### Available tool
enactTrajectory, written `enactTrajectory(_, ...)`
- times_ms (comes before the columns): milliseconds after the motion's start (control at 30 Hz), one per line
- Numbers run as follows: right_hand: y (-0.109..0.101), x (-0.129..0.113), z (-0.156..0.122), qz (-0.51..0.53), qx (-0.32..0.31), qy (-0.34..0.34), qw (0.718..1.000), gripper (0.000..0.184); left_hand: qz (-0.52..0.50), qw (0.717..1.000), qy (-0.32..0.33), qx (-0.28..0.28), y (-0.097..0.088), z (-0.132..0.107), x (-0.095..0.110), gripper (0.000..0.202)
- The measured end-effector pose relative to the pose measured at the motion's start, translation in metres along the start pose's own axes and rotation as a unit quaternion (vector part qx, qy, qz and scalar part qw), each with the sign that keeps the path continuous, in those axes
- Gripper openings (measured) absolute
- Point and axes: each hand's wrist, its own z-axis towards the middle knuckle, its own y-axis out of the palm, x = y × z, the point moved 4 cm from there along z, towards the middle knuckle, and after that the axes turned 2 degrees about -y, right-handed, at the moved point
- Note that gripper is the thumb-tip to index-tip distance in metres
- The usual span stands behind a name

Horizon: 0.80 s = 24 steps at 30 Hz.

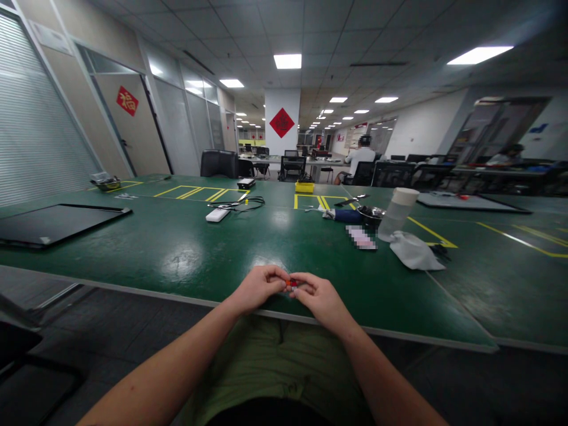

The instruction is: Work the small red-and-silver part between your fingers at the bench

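Left hand point(261, 288): fingers pinching the orange side of a small red-and-orange piece point(290, 283).
Right hand point(320, 296): fingers pinching the same piece's red side.
Piece: between both hands, over the near edge of the green table point(222, 248).
Right of the hands, farther in: white bag point(415, 251), then an upright bottle point(394, 219) with a metal bowl point(376, 216) beside it.
Far edge: yellow box point(305, 187).
Beyond: a seated person point(360, 158).
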Motion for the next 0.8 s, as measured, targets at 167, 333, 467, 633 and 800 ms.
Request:
enactTrajectory(167, 0.0006, -0.0013, -0.0005, -0.007, 0.002, 0.002, 1.0, 0.035, 0.011, 1.0, 0.0, 0.011, 0.0002, -0.0004, 0.0013, 0.018)
enactTrajectory(333, 0.0012, -0.0019, -0.0005, -0.008, 0.001, 0.001, 1.0, 0.035, 0.014, 1.0, 0.008, 0.011, 0.001, -0.0012, 0.005, 0.016)
enactTrajectory(467, 0.0013, -0.0013, 0.0001, -0.032, -0.002, -0.002, 0.999, 0.035, 0.028, 0.999, 0.01, 0.012, 0.0003, -0.0012, 0.0047, 0.015)
enactTrajectory(633, 0.0014, -0.0004, 0.0005, -0.032, -0.004, -0.006, 0.999, 0.035, 0.026, 1.0, 0.014, 0.011, 0.0001, -0.0013, 0.0051, 0.016)
enactTrajectory(800, 0.0013, 0.0011, 0.0001, -0.026, -0.003, -0.004, 1.0, 0.035, 0.027, 0.999, 0.01, 0.013, 0.0, -0.0016, 0.0062, 0.015)
